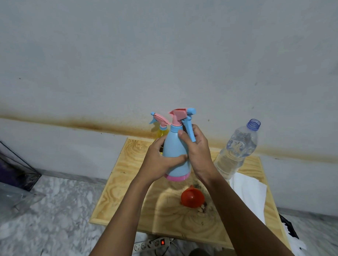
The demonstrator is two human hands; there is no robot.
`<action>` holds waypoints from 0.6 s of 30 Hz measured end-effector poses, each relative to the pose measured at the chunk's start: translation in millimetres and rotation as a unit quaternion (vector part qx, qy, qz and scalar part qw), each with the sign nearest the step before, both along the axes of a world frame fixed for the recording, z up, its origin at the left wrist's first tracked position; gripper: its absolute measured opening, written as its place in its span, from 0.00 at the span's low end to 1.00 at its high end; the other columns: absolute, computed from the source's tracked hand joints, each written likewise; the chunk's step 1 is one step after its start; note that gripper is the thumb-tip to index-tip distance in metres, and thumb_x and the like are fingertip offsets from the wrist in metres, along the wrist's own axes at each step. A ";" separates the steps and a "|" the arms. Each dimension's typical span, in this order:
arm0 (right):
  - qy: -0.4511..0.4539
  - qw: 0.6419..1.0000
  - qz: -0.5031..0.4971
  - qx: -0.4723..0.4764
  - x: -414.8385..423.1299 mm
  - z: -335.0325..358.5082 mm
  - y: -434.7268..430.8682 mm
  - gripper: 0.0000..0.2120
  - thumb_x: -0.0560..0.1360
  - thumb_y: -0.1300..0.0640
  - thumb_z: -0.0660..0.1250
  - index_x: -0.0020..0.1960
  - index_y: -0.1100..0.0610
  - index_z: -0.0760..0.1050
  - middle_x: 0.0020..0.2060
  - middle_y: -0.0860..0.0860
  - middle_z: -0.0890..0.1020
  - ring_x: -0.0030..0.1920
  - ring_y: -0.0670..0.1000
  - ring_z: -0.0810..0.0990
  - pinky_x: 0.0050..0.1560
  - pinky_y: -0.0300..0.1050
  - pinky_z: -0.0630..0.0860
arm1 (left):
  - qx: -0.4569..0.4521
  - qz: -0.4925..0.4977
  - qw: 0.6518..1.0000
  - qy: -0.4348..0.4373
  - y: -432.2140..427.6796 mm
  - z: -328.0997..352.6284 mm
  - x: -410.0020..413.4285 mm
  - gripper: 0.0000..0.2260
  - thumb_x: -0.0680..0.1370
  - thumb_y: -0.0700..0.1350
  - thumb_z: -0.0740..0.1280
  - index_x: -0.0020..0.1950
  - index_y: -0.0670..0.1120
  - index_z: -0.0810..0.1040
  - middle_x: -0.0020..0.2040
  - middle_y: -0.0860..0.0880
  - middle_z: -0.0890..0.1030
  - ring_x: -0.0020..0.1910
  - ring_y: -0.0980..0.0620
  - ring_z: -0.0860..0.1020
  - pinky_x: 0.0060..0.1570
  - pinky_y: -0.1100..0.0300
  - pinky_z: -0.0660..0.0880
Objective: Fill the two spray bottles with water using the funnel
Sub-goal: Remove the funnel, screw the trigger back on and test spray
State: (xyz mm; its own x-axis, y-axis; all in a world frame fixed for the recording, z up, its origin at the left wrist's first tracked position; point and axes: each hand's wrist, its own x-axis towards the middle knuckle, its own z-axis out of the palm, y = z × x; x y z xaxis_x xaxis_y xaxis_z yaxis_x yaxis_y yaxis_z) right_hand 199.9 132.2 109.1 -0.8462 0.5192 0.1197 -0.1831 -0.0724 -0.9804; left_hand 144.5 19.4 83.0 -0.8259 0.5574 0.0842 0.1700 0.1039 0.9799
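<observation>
I hold a blue spray bottle [173, 146] with a pink base and a pink-and-blue trigger head above the wooden table [126, 188]. My left hand [158, 162] wraps its lower body from the left. My right hand [198, 149] grips its upper body from the right, fingers just under the trigger. Behind it stands a yellow spray bottle [162, 131], mostly hidden. A red funnel [192, 198] lies on the table below my hands. A clear, uncapped water bottle [237, 150] stands at the right.
White paper towels [250, 194] lie on the table's right side. A white power strip [152, 244] sits on the marble floor under the near edge. A dark transparent box [12, 167] is at the far left. A stained wall rises behind the table.
</observation>
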 end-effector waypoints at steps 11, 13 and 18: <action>-0.038 0.998 0.022 0.051 -2.8 10.8 10.3 0.16 0.75 0.59 0.72 0.62 0.57 0.77 0.52 0.57 0.82 0.48 0.47 0.80 0.52 0.46 0.80 | -0.009 -0.027 0.999 -0.035 -4.2 -2.5 -3.5 0.21 0.66 0.48 0.81 0.56 0.55 0.80 0.51 0.54 0.83 0.51 0.56 0.82 0.46 0.57 0.82; -0.040 0.995 0.051 0.072 -1.6 12.8 16.4 0.13 0.74 0.56 0.71 0.57 0.58 0.79 0.50 0.57 0.82 0.48 0.48 0.78 0.51 0.44 0.78 | -0.024 -0.047 0.998 -0.042 -7.4 -2.3 -5.9 0.25 0.62 0.54 0.80 0.58 0.55 0.80 0.52 0.54 0.84 0.52 0.55 0.82 0.48 0.54 0.82; -0.036 0.990 0.130 0.035 -0.2 14.1 31.8 0.09 0.73 0.56 0.72 0.50 0.58 0.76 0.45 0.53 0.82 0.46 0.50 0.79 0.50 0.42 0.76 | -0.044 -0.096 0.993 -0.055 -14.0 1.9 -8.9 0.29 0.61 0.56 0.80 0.60 0.53 0.80 0.54 0.53 0.84 0.53 0.55 0.82 0.52 0.49 0.82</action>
